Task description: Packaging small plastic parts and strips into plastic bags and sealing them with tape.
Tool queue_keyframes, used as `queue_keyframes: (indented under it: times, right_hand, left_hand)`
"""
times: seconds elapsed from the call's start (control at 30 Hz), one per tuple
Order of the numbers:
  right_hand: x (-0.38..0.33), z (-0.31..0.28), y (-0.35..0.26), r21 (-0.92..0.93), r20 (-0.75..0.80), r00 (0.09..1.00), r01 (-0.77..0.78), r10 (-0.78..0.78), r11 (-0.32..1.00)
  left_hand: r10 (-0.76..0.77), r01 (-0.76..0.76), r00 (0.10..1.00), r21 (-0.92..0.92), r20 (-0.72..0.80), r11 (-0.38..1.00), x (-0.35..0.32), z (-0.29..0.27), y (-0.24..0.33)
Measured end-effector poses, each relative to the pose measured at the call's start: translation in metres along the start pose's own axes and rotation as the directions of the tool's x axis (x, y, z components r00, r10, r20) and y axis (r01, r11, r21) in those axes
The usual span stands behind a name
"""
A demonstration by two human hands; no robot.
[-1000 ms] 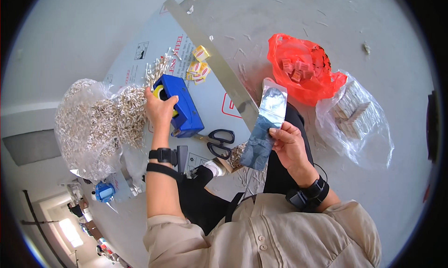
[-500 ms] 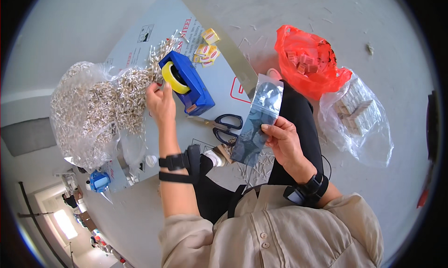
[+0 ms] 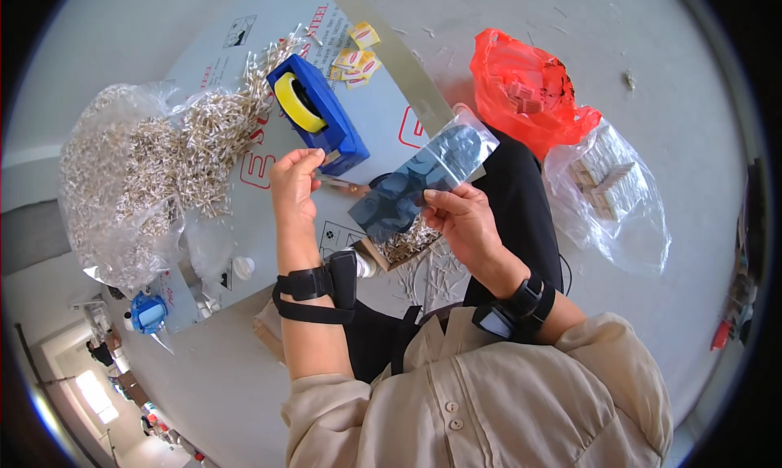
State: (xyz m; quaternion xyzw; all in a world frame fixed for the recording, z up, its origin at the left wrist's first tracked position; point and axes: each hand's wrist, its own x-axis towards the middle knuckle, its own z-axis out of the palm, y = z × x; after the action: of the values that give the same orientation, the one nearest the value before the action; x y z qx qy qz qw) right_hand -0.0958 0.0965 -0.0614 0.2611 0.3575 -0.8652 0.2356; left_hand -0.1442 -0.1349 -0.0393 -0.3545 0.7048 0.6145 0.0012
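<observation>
Table point(image 3: 376, 124) ahead — left hand point(image 3: 293, 187) extended, grip unclear — right hand point(image 3: 466, 226) pinching film strip point(image 3: 423, 175).

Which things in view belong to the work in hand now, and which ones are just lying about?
Apparently in use:
dark plastic strip, held in the right hand
blue tape dispenser with yellow roll, beside the left hand

Seemingly just lying about:
cotton swab heap
small yellow packs
red plastic bag
clear bag, right
scissors, partly hidden

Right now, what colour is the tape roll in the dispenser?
The tape roll is yellow; it shows best in the head view.
</observation>
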Motion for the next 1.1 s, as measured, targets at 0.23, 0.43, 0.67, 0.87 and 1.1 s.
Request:
queue_keyframes:
  times: [0.23, 0.43, 0.67, 0.87, 1.1]
  right_hand:
    - [0.003, 0.004, 0.007, -0.066, 0.017, 0.998, 0.055, -0.054, 0.996]
    - [0.005, 0.004, 0.008, -0.205, 0.042, 0.984, 0.18, -0.175, 0.962]
    - [0.013, 0.007, 0.009, -0.383, 0.039, 0.981, 0.19, -0.19, 0.904]
    - [0.021, 0.01, 0.017, -0.343, 0.124, 0.97, 0.238, -0.207, 0.909]
    - [0.053, 0.041, -0.001, 0.265, 0.396, 0.916, -0.052, -0.06, 0.963]
  left_hand:
    - [-0.053, 0.059, 0.998, -0.191, 0.037, 0.98, 0.001, -0.001, -0.005]
    - [-0.15, 0.161, 0.987, -0.269, 0.061, 0.95, 0.005, -0.002, -0.003]
    - [-0.261, 0.284, 0.959, -0.433, 0.113, 0.855, 0.007, -0.002, -0.006]
    - [-0.277, 0.332, 0.943, -0.472, 0.184, 0.817, 0.007, -0.005, 0.0]
    - [-0.196, 0.224, 0.973, -0.3, 0.121, 0.927, -0.004, 0.002, 0.002]
